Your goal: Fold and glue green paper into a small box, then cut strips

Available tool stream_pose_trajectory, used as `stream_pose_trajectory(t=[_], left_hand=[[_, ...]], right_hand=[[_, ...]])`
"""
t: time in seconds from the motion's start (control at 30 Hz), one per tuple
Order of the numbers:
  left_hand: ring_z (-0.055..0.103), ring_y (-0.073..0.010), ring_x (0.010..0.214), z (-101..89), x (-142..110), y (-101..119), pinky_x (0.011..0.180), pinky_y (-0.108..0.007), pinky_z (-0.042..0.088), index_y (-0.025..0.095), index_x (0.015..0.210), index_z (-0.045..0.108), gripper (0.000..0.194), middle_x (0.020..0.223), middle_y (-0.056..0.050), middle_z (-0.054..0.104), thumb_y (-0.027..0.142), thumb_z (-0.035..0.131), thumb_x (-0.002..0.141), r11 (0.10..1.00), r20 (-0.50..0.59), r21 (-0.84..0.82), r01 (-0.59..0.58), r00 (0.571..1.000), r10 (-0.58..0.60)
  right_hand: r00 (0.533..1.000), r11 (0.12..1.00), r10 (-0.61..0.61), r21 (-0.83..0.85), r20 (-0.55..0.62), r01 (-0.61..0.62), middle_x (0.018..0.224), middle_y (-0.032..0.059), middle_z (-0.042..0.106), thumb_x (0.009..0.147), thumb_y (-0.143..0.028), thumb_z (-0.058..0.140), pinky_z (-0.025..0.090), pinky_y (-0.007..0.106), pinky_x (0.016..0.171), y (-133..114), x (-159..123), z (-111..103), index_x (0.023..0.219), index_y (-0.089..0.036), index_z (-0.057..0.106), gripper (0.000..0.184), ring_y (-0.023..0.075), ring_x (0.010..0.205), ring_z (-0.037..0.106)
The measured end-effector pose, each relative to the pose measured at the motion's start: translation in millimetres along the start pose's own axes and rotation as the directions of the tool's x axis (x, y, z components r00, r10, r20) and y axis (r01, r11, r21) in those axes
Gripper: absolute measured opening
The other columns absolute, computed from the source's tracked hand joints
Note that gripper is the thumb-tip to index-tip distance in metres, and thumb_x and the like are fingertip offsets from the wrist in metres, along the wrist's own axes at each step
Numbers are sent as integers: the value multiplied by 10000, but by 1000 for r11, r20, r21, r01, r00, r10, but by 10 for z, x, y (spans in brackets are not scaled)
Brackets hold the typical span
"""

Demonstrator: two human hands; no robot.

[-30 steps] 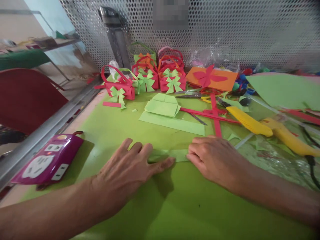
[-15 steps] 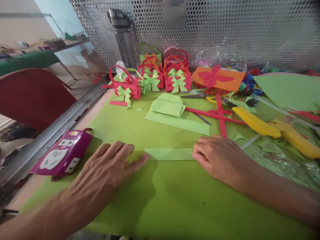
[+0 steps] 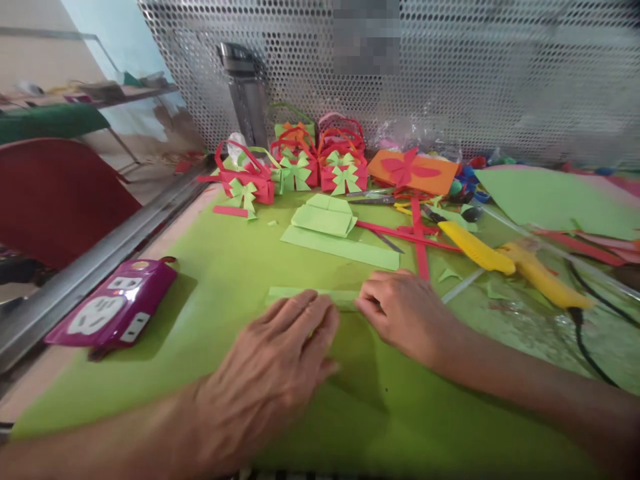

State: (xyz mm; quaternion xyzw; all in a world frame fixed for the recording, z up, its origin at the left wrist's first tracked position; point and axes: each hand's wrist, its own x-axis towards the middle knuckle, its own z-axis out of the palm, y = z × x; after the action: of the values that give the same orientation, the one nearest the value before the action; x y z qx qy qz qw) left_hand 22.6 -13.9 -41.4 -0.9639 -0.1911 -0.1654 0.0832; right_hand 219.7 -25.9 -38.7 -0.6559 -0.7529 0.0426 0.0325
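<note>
A light green paper strip [image 3: 343, 299] lies crosswise on the green table surface [image 3: 220, 267]. My left hand [image 3: 285, 353] is over its left half, fingers stretched out, close together and pressed flat, hiding part of the paper. At the strip's right end, my right hand [image 3: 405, 303] has its fingers curled and pinches the edge. Just beyond the hands sits a folded light green paper piece [image 3: 323, 217], with a longer green strip [image 3: 345, 251] in front of it. Crossed red paper strips [image 3: 420, 250] lie beyond my right hand.
Small paper bags with green bows [image 3: 345, 173] line the back beside a bottle [image 3: 247, 100]. On the right lie a yellow-handled cutter [image 3: 475, 247], a yellow glue gun [image 3: 545, 273] and scraps. A purple power strip [image 3: 113, 303] stands at the left.
My left hand has moved right from the strip's left end onto the paper, its fingers now flat. My right hand still holds the right end. The view has shifted slightly.
</note>
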Motion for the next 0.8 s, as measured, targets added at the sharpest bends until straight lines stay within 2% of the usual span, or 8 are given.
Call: stream_pose_trajectory(t=[0.1,0.2,0.33,0.47,0.67,0.8], left_hand=[[524,-345,1123,115,85,78,887,-448,493,-8,1118,560,580,1161,-231,591,495,456,848,998,50,-59,-3,999,6],[476,-369,1175,169,50,81,895,-461,484,-58,1153,526,752,1221,-292,529,601,374,825,997,96,-76,-8,995,15],[494,-356,1161,166,-12,61,858,-412,515,-38,1163,527,786,1231,-270,531,641,352,809,999,88,-8,-49,995,50],[523,-362,1127,200,-62,38,846,-412,511,-34,1157,528,826,1197,-265,562,681,348,784,996,34,28,-79,996,78],[434,-398,1200,288,-160,27,942,-463,420,-38,1212,482,943,1241,-280,519,754,320,728,997,1,45,-59,998,59],[529,-403,1098,242,-102,48,862,-452,472,-60,1108,567,958,1153,-298,577,770,288,720,993,18,89,-72,997,70]], right_hand=[[1000,1000,-18,25,-9,18,676,17,624,836,-206,464,344,281,635,-16,5,-12,630,-184,591,243,160,665,548],[998,998,-34,59,51,31,702,17,642,832,-233,502,353,290,664,41,7,-60,659,-185,609,209,161,670,554],[988,992,8,126,157,-28,704,6,646,807,-199,541,344,272,647,216,-38,-126,660,-183,611,163,142,658,549],[989,984,-2,178,151,-25,663,-6,614,841,-206,497,323,262,626,346,-106,-131,651,-179,597,216,119,627,521],[993,987,18,156,119,-37,620,-25,554,847,-200,484,301,278,659,311,-139,-123,599,-176,554,259,103,592,459],[991,992,6,125,133,-23,579,-36,503,825,-157,488,288,294,702,290,-141,-131,538,-175,509,288,99,579,415]])
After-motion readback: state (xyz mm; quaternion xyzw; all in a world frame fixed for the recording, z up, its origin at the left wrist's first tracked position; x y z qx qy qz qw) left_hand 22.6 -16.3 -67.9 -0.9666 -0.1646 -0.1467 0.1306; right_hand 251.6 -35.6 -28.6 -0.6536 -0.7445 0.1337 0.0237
